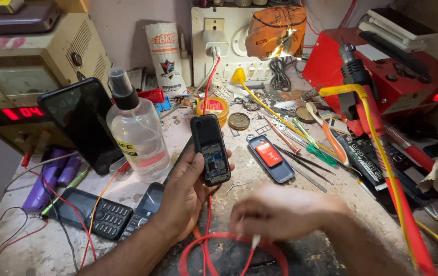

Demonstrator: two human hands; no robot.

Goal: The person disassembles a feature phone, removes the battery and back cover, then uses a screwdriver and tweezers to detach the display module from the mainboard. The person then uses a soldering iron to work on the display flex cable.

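My left hand point(188, 191) grips a small black keypad phone point(209, 148), held upright with its back cover off so the circuit board shows. My right hand point(280, 212), blurred by motion, is closed on a thin white-tipped probe point(255, 241) joined to a red wire point(214, 245) looping near the bench's front edge. The right hand sits below and right of the phone, apart from it. A blue phone back shell with an orange battery point(270, 156) lies just right of the held phone.
A clear spray bottle point(137, 133) and a leaning black smartphone point(83, 122) stand left. Two keypad phones point(109, 217) lie front left. Tweezers and screwdrivers point(306, 148), a red hot-air station point(382, 66), a yellow cable point(377, 138) and a wall socket board point(224, 41) crowd the back and right.
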